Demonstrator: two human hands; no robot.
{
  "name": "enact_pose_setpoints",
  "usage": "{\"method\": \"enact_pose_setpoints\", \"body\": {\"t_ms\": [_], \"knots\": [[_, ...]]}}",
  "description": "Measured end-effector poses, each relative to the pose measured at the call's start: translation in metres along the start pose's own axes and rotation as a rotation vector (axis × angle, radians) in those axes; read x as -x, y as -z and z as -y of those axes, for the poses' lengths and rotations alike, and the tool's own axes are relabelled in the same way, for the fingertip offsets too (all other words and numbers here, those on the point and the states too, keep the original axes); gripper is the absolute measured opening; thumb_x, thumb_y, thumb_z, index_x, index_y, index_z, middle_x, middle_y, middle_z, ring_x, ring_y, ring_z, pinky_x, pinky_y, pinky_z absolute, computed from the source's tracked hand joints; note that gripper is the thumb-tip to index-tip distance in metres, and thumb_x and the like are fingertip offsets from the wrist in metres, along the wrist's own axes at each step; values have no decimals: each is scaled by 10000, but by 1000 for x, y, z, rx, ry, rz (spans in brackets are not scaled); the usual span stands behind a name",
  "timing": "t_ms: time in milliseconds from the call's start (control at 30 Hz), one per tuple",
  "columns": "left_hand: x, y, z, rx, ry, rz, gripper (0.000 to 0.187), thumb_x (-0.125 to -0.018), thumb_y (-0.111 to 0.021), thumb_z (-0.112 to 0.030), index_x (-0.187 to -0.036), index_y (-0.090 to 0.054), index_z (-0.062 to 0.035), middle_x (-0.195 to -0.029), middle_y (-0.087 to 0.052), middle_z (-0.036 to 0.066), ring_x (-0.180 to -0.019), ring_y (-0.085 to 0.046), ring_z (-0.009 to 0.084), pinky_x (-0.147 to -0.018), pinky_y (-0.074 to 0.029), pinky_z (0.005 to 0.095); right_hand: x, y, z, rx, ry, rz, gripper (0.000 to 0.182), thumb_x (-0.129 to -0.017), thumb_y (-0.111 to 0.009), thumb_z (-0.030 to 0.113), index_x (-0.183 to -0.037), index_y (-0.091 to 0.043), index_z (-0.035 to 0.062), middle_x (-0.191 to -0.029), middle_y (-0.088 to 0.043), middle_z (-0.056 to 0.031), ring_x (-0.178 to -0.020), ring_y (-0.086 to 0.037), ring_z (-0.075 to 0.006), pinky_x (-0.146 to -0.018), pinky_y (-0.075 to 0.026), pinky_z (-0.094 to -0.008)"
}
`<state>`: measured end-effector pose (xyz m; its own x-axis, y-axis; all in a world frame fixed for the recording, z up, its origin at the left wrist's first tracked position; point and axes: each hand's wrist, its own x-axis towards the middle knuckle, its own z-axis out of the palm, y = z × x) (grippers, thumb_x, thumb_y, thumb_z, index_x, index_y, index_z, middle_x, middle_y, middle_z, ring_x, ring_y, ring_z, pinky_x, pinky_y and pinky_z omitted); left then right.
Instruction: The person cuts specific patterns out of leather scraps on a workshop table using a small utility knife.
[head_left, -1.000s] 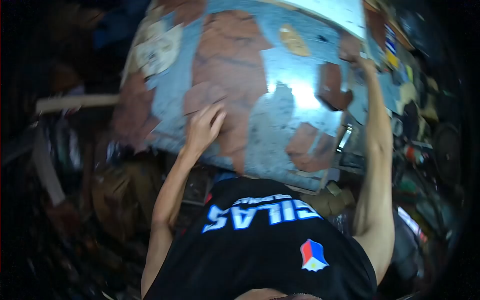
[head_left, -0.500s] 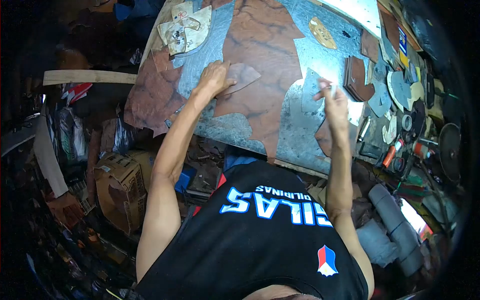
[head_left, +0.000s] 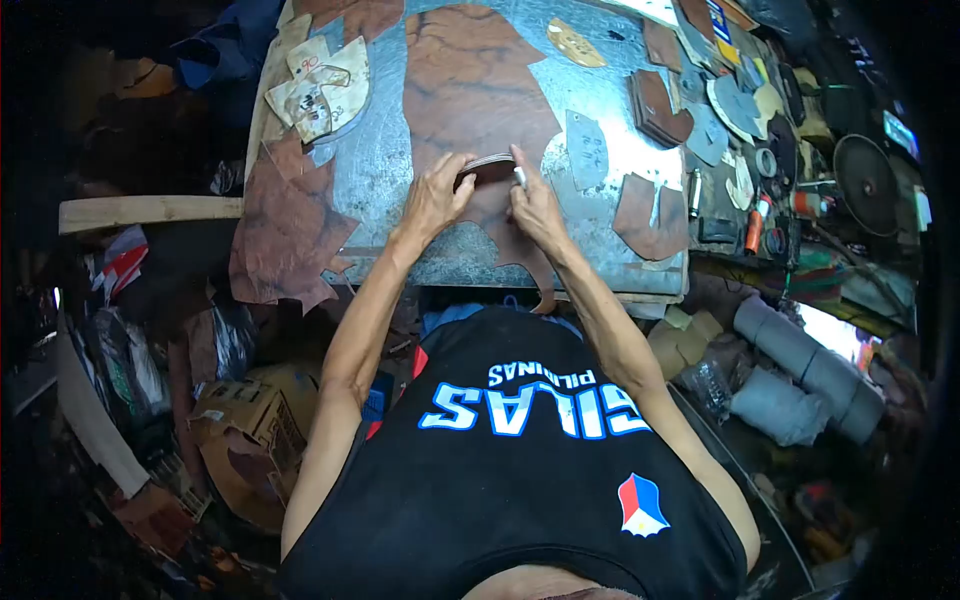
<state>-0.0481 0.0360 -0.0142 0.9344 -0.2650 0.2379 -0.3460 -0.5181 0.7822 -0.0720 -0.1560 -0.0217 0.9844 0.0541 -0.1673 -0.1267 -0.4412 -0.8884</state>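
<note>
A small stack of cut leather pieces (head_left: 490,163), its pale layered edge curving upward, stands between my two hands over a large brown marbled hide (head_left: 480,90). My left hand (head_left: 436,197) grips the left end of the stack, thumb toward me. At the other end, my right hand (head_left: 538,207) closes on the stack with its index finger extended along it. A short white pen-like stick (head_left: 520,176) is tucked between the right fingers. The grey pattern piece (head_left: 587,150) with handwriting lies to the right of the hide.
The hide lies on a metal-topped table (head_left: 380,170). Pale marked patterns (head_left: 318,92) are at left, beside brown leather scraps (head_left: 285,230). To the right are stacked brown pieces (head_left: 655,108), a notched leather piece (head_left: 648,217) and an orange-bodied tool (head_left: 755,228). A cardboard box (head_left: 245,430) stands below left.
My right hand has come left from over the grey pattern to join my left hand. The leather, flat under my left hand before, is now raised on edge between both hands. The view has shifted.
</note>
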Motion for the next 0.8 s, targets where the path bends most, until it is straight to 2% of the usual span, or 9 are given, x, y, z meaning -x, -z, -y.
{"method": "enact_pose_setpoints", "body": {"t_ms": [200,267,433,500,567,667,733,767,800], "knots": [[-1,-9,3,-79,-86,-52,213,-839,-652,-104,-1035,-619,-25,-932,-646,185,-869,-620,388,-760,-500,433,2,4,5,220,-61,7,558,-867,-506,86,-1421,-445,107,-1212,-593,-288,-1081,-595,-442,-958,-475,-461],[3,-8,-3,104,156,-4,235,-868,-656,-141,-1062,-619,-14,-975,-679,182,-903,-664,340,-776,-517,386,4,3,2,147,229,-172,433,-936,-500,141,-1349,-509,11,-1292,-567,-263,-1154,-582,-405,-1023,-447,-429],[15,-15,21,362,492,181,295,-896,-628,-166,-1126,-621,17,-986,-702,152,-915,-676,218,-794,-521,326,28,22,20,-82,73,-327,391,-991,-496,300,-1093,-637,-51,-1105,-642,-219,-987,-637,-334,-864,-500,-378],[15,-12,23,345,497,188,347,-884,-630,-210,-1139,-629,24,-990,-702,198,-925,-690,273,-808,-528,368,37,25,10,-141,-54,-303,423,-1000,-488,334,-1018,-658,-53,-983,-677,-193,-876,-662,-301,-781,-518,-371],[12,-4,20,-16,402,266,398,-851,-642,-267,-1128,-642,20,-1020,-692,236,-960,-682,348,-818,-529,434,48,22,0,-209,-188,-167,464,-1013,-454,373,-944,-665,-34,-720,-646,-120,-678,-634,-235,-632,-501,-372],[4,5,3,-320,366,356,434,-818,-655,-303,-1113,-653,15,-1018,-678,274,-971,-657,410,-823,-514,507,51,8,-20,-249,-53,-212,493,-1008,-448,408,-923,-677,-20,-620,-626,-85,-612,-624,-211,-578,-495,-348],[5,5,0,-428,307,342,405,-808,-676,-283,-1090,-650,6,-1036,-657,279,-963,-643,420,-799,-517,516,53,16,-17,-133,-210,-191,494,-1004,-457,408,-884,-676,-19,-662,-648,-95,-623,-630,-205,-581,-500,-336],[9,5,-2,-456,220,285,391,-803,-686,-272,-1076,-643,5,-1043,-633,275,-963,-631,422,-789,-518,511,50,12,-35,-40,-62,-243,510,-1008,-448,409,-851,-673,-21,-680,-667,-105,-630,-642,-202,-575,-504,-345],[8,5,0,-493,120,219,378,-799,-696,-261,-1061,-636,5,-1050,-609,272,-964,-620,424,-778,-520,507,49,12,-18,-283,-242,-252,497,-1018,-443,388,-843,-665,-19,-629,-634,-103,-598,-624,-189,-546,-484,-376]]}}
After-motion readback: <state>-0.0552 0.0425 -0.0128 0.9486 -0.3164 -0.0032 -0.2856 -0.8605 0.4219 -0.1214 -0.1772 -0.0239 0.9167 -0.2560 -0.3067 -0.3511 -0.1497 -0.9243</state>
